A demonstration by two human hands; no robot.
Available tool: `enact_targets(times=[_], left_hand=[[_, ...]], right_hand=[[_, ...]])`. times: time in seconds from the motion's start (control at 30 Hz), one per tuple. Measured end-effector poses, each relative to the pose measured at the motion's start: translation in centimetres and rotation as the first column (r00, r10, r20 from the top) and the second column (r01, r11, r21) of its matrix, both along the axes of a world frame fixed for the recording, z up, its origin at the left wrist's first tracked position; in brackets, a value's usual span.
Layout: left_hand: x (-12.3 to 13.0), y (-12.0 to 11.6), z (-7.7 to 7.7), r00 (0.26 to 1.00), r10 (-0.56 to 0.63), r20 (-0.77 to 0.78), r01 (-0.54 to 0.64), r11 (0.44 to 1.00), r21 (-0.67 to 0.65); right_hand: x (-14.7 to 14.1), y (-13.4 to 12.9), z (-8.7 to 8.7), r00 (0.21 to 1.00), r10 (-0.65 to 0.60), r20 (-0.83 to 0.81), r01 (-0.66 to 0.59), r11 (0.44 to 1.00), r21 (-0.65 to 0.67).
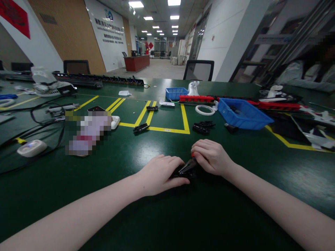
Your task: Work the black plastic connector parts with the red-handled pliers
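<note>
My left hand [162,174] is closed around a black part [192,174] on the green table, its thumb along the near side and its fingers over the far side. Most of that part is hidden. In the grip of my right hand [213,157] is a tool with a dark tapered end [188,165] and a bit of red by the fingers; its kind cannot be made out. The tapered end slants down to the left and meets the black part. Beyond the hands lie similar small black parts [201,127], with another black part [140,128] further left.
Past my right hand stand a blue bin [243,113] and a white tape ring [205,110]. Red strips [196,99] lie behind them. On the left are a phone [90,134], cables and a white rounded device [31,148]. A person [306,75] sits at far right.
</note>
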State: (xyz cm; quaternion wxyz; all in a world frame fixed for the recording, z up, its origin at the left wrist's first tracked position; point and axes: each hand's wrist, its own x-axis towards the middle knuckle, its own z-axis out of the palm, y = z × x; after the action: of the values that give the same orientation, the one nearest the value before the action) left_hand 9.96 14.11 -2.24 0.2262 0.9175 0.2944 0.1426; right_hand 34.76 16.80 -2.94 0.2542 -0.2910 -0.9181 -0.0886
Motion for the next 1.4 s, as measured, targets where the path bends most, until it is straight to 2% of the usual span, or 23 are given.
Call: enact_targets(times=[0.87, 1.4], left_hand=[[0.1, -0.02, 0.01, 0.999, -0.008, -0.042, 0.01, 0.999, 0.05], [-0.09, 0.04, -0.06, 1.0, -0.012, 0.029, 0.011, 1.0, 0.018]], right_hand=[[-0.23, -0.15, 0.18, 0.998, 0.033, 0.053, -0.036, 0.998, 0.052], [-0.01, -0.12, 0.03, 0.999, 0.013, -0.035, -0.011, 0.999, 0.043]])
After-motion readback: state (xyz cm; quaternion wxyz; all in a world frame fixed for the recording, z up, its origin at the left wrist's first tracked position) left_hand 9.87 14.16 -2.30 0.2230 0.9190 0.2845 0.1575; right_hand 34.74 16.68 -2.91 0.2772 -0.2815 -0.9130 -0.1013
